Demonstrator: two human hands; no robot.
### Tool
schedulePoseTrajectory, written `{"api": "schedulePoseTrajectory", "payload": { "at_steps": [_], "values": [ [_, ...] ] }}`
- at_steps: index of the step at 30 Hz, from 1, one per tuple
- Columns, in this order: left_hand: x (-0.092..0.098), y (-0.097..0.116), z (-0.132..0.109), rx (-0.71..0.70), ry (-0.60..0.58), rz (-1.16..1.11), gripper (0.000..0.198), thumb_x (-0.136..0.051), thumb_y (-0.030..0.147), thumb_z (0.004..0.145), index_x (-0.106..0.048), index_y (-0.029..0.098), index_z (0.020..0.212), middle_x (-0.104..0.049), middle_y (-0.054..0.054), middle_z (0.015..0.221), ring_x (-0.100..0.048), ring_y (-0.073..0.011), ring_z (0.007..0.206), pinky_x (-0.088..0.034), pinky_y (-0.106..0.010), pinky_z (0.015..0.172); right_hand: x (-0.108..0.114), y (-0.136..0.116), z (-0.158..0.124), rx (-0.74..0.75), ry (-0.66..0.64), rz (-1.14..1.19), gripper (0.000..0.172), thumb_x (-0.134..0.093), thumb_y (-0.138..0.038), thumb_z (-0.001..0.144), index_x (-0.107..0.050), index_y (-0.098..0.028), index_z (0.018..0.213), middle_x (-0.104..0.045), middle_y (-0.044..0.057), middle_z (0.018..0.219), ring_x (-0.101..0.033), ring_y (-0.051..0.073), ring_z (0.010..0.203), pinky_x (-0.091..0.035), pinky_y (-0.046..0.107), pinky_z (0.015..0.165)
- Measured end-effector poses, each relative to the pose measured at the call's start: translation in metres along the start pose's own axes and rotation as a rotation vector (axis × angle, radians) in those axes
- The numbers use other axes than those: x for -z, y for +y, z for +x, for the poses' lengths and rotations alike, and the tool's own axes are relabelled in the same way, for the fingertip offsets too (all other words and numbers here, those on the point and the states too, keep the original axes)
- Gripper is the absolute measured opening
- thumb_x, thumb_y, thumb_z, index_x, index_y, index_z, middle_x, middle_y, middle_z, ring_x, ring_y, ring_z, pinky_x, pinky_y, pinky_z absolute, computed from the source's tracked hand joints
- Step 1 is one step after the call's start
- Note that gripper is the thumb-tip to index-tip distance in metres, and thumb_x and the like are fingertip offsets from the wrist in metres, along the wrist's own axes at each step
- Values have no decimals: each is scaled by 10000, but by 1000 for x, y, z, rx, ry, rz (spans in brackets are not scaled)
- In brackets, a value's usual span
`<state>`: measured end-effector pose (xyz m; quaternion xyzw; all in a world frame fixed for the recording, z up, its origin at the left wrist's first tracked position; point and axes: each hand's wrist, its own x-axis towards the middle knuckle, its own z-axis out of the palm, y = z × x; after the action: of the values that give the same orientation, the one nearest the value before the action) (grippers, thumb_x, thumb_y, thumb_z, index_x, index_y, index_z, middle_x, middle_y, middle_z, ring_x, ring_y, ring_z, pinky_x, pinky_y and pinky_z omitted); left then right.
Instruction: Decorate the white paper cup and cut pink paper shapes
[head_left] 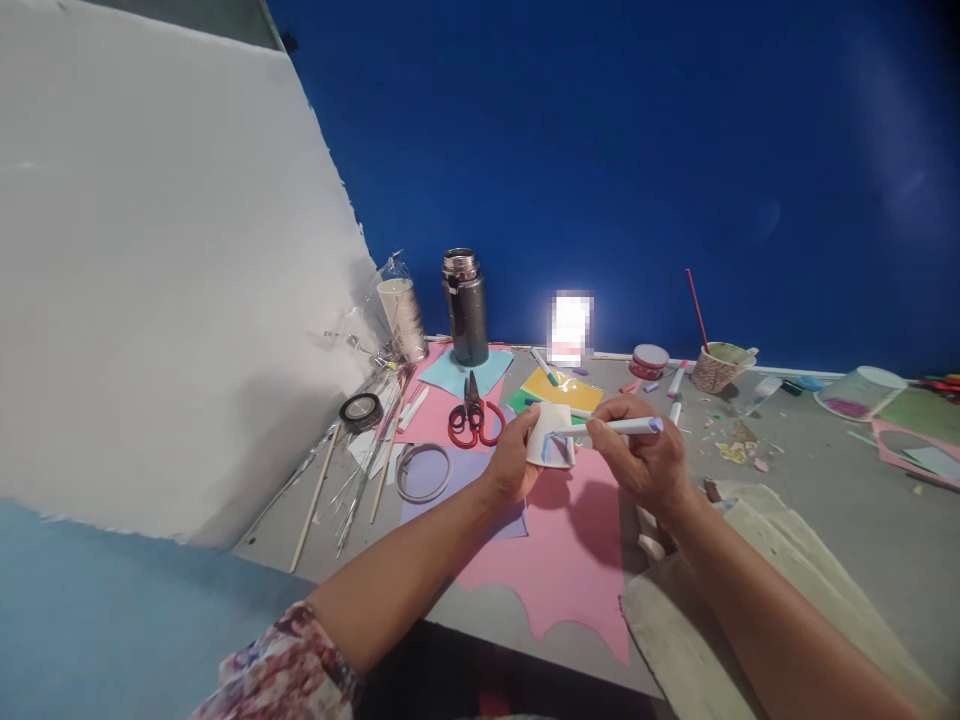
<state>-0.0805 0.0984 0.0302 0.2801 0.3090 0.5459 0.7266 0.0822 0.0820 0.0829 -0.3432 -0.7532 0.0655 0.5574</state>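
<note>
My left hand (516,458) is closed around the side of a small white paper cup (551,420), which is tilted over the pink sheet. Blue-purple marks show on the cup's wall. In my right hand (646,455) is a white marker pen (619,427) with a purple end, gripped like a pencil. Its tip is at the marked part of the cup. Just left of the cup lie red-handled scissors (474,425), blades pointing away. Beneath my hands are a pink sheet (570,560) and a purple sheet (469,490).
A dark thermos (469,315) without a lid and stacked paper cups (405,320) stand at the back. Tape rolls (361,411), sticks (315,500) and wires lie left. To the right are a cup with a brush (716,367), a cloth (780,590), paper scraps and a clear tub (862,390).
</note>
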Motion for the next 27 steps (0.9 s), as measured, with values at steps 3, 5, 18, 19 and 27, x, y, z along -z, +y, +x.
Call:
{"api": "schedulePoseTrajectory", "payload": {
  "at_steps": [3,5,18,19,27],
  "values": [
    [0,-1,0,13,4,-12,365,-647,478,914,-688,130,1018,-716,-78,836,-689,-224,706,-566,-336,608,-2,0,-1,12,-36,10,130,-588,-235,916,-601,-235,787,-685,16,683,-608,161,562,-466,289,554],
    [0,-1,-1,11,23,-27,350,-639,469,922,-686,138,1025,-714,-68,828,-689,-217,687,-566,-333,609,-2,2,-1,8,-41,5,137,-587,-241,912,-588,-238,775,-673,8,669,-597,159,553,-456,288,552],
    [2,3,0,100,-19,-22,413,-514,493,964,-690,133,1062,-722,-114,811,-730,-276,720,-560,-354,561,6,8,0,-79,-26,-35,172,-588,-266,902,-592,-232,733,-658,7,667,-575,162,561,-439,299,567],
    [2,4,0,97,-23,-24,411,-520,495,960,-691,135,1060,-721,-113,811,-728,-274,720,-561,-354,560,6,8,0,-82,-25,-34,181,-588,-277,906,-594,-233,730,-657,7,661,-579,165,562,-444,302,568],
    [1,4,-1,98,-16,-28,424,-548,528,947,-688,142,1052,-723,-105,823,-716,-254,690,-549,-343,571,4,3,-2,-76,-52,8,159,-587,-247,897,-596,-237,738,-677,15,685,-587,163,568,-470,301,565]
  ]
}}
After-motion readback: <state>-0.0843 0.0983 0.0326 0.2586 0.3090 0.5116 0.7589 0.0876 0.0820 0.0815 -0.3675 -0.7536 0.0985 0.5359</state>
